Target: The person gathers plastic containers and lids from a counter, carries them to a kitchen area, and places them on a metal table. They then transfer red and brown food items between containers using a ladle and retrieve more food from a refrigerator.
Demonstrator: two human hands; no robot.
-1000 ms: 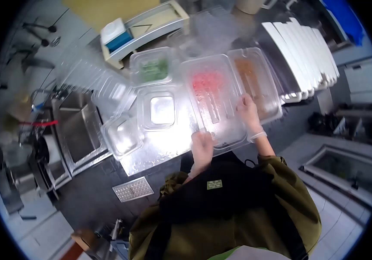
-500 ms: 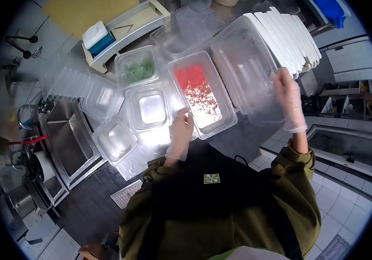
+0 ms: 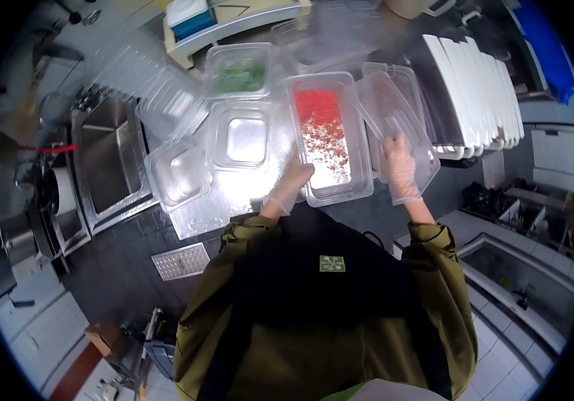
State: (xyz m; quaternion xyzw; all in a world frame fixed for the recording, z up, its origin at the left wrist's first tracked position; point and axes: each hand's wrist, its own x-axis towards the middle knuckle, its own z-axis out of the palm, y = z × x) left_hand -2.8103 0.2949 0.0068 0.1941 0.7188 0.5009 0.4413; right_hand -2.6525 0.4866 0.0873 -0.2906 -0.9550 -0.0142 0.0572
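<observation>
My left hand (image 3: 293, 182), in a clear glove, has its fingers curled at the near left rim of a long clear plastic container (image 3: 364, 190). Bright red contents (image 3: 318, 110) cover its far end, with loose red bits scattered toward the near end. To the right, my gloved right hand (image 3: 400, 167) is closed on a clear plastic tub (image 3: 390, 100), which is tilted beside the long container. Another clear container (image 3: 410, 81) sits partly behind that tub. What kind of food the red bits are, I cannot make out.
Left of the long container stand a clear container with green contents (image 3: 241, 77) and square clear tubs (image 3: 247, 140). Beyond them is a steel sink (image 3: 110, 157). White slabs (image 3: 477, 93) stand in a row at the right. A cream-coloured tray-like unit (image 3: 247, 27) lies behind.
My right hand has moved inward and left, and the clear tub has come lower beside the long container. My left hand has shifted to the long container's rim. The view has turned slightly.
</observation>
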